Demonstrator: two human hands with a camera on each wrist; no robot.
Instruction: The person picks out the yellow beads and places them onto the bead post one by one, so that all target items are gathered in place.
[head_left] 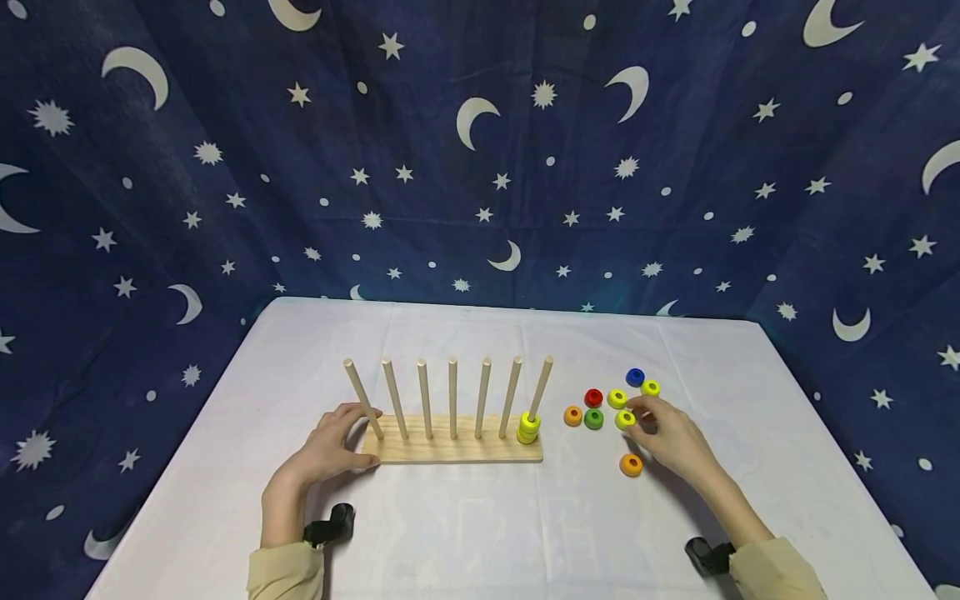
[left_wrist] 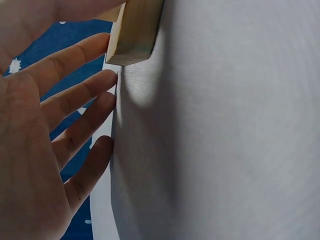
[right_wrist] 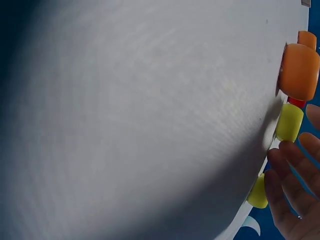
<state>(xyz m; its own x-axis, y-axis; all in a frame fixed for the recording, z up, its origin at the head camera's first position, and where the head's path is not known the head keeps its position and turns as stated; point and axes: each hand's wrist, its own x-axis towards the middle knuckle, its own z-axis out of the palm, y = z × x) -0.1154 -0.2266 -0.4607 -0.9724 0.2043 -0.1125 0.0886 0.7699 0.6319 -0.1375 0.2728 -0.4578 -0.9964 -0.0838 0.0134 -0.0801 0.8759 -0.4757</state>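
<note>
My left hand (head_left: 324, 446) grips the left end of a wooden peg board (head_left: 457, 451), thumb at the front edge and index finger at the back corner. In the left wrist view the other fingers (left_wrist: 82, 122) spread out beside the board's end (left_wrist: 134, 37). Yellow rings (head_left: 528, 427) are stacked low on the rightmost peg (head_left: 540, 387). My right hand (head_left: 675, 439) reaches over the loose rings, thumb and index fingertips right at a yellow ring (head_left: 625, 419) on the table. That ring also shows beside the fingers (right_wrist: 295, 175) in the right wrist view.
Around the right hand lie a blue ring (head_left: 635, 377), more yellow rings (head_left: 617, 398), a red ring (head_left: 593, 397), a green ring (head_left: 593, 418) and orange rings (head_left: 631, 465). A white cloth (head_left: 465, 533) covers the table. Behind hangs a dark blue star-patterned curtain (head_left: 420, 133).
</note>
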